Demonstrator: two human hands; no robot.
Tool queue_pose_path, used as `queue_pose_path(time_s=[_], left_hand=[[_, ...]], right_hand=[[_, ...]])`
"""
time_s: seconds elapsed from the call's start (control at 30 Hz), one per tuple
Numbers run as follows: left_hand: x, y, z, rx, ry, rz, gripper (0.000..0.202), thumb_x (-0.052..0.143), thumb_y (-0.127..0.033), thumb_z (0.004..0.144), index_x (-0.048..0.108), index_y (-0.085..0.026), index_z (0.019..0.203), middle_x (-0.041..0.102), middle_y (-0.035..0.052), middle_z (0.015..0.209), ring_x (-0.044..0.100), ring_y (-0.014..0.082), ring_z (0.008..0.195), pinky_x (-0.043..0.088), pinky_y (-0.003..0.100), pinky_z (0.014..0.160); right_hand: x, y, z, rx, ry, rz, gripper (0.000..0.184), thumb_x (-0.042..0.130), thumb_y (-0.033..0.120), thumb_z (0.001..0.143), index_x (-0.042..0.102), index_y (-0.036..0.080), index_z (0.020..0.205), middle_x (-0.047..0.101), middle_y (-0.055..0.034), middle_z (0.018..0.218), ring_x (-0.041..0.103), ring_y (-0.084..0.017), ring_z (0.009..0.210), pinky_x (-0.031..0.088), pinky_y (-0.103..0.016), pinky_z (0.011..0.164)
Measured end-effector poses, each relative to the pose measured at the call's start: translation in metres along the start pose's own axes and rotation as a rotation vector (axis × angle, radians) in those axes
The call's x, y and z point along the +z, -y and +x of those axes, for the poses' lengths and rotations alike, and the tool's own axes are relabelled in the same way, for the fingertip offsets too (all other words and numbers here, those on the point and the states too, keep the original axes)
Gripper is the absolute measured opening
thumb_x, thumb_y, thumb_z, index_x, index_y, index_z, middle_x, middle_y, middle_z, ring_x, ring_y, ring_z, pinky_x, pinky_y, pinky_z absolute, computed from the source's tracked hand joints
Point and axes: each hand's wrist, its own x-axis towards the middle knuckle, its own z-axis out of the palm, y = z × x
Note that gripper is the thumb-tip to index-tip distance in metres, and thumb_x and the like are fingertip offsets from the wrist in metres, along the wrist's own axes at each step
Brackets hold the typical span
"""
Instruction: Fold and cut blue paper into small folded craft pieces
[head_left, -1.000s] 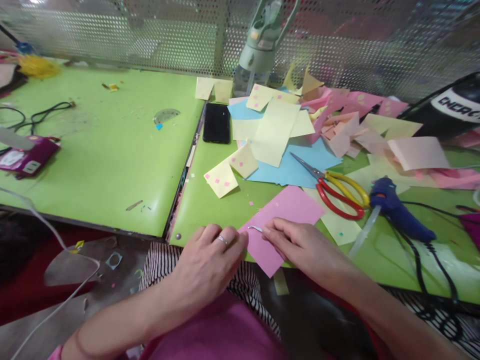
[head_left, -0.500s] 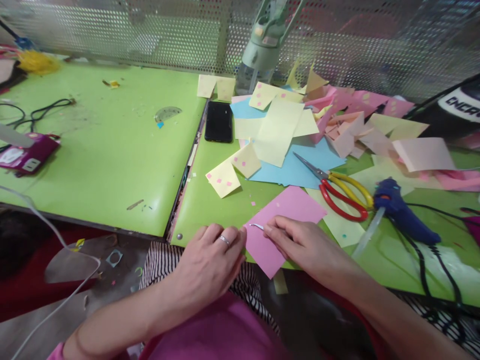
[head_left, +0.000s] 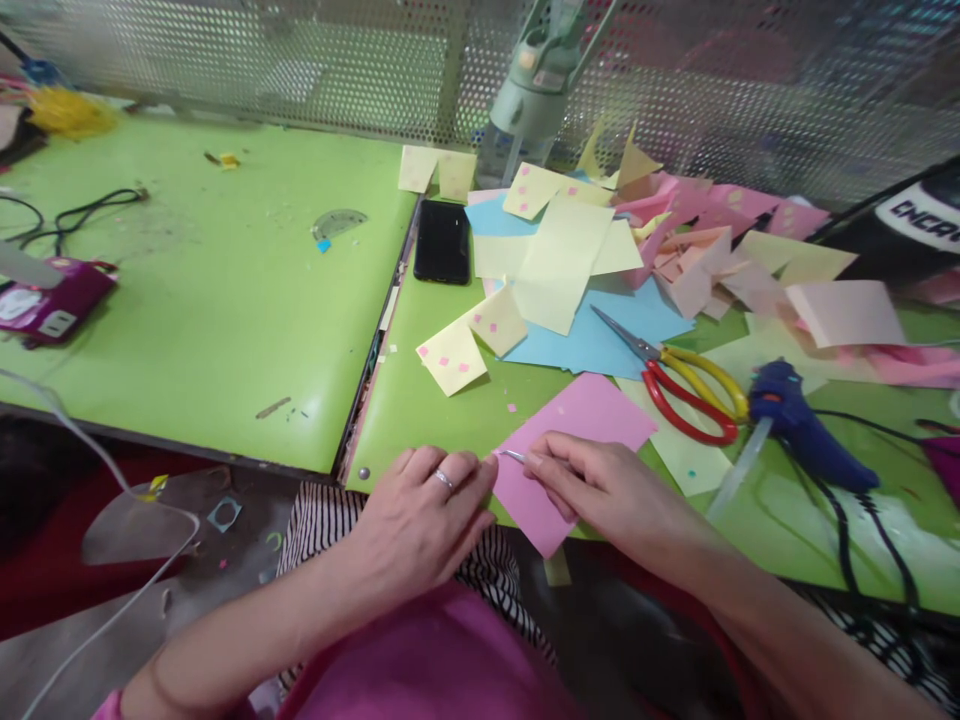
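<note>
A pink sheet of paper [head_left: 574, 425] lies at the table's front edge, with one corner jutting past it. My right hand [head_left: 577, 475] rests over this sheet, pinching slim metal tweezers [head_left: 513, 456] whose tip points left, beside my left fingertips. My left hand [head_left: 427, 510] is closed, with its fingers curled and pressed together at the sheet's left corner; whatever they hold is hidden. Just beyond my hands sits a folded yellow paper [head_left: 454, 362] with small pink squares on it. Scissors [head_left: 675, 385] with one red and one yellow handle lie to the right of the pink sheet.
A blue glue gun [head_left: 810, 425] with black cables lies at the right. Behind are a black phone [head_left: 442, 242], a green-lidded bottle [head_left: 521, 105], blue paper [head_left: 600, 325] and heaped pink scraps [head_left: 697, 255]. A purple power block [head_left: 56, 300] stands far left. A seam [head_left: 375, 350] divides the tabletops.
The tweezers' tip has shifted slightly left, closer to my left fingertips. My left fingers have moved a little. The view has shifted slightly; the other things lie as before.
</note>
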Motion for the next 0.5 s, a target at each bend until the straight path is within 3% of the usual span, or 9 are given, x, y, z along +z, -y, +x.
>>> queue_pose_path(time_s=[0.13, 0.33, 0.5], left_hand=[[-0.003, 0.003, 0.0, -0.003, -0.092, -0.142, 0.034, 0.039, -0.029, 0.101, 0.047, -0.014, 0.131, 0.061, 0.0108, 0.109, 0.056, 0.0209, 0.092, 0.05, 0.036, 0.079], [-0.016, 0.007, 0.007, -0.199, -0.175, -0.451, 0.023, 0.042, -0.023, 0.099, 0.053, -0.017, 0.119, 0.06, 0.0083, 0.106, 0.061, 0.017, 0.093, 0.053, 0.032, 0.079], [-0.041, 0.021, 0.029, -0.231, -0.219, -0.411, 0.016, 0.045, -0.022, 0.098, 0.058, -0.016, 0.105, 0.063, 0.0058, 0.097, 0.062, 0.0159, 0.088, 0.052, 0.031, 0.079]], right_hand=[[0.0, -0.003, -0.003, -0.008, 0.028, 0.11, 0.04, 0.04, 0.046, 0.096, 0.046, 0.022, 0.065, 0.055, 0.0026, 0.057, 0.049, -0.01, 0.05, 0.036, -0.024, 0.05], [-0.002, -0.006, -0.006, 0.006, 0.061, 0.311, 0.042, 0.045, 0.053, 0.093, 0.047, 0.021, 0.066, 0.053, 0.0032, 0.058, 0.046, -0.009, 0.049, 0.036, -0.024, 0.048], [-0.013, -0.006, -0.004, -0.006, 0.018, 0.41, 0.04, 0.049, 0.055, 0.091, 0.052, 0.021, 0.071, 0.051, 0.0039, 0.057, 0.044, -0.009, 0.047, 0.035, -0.024, 0.046]])
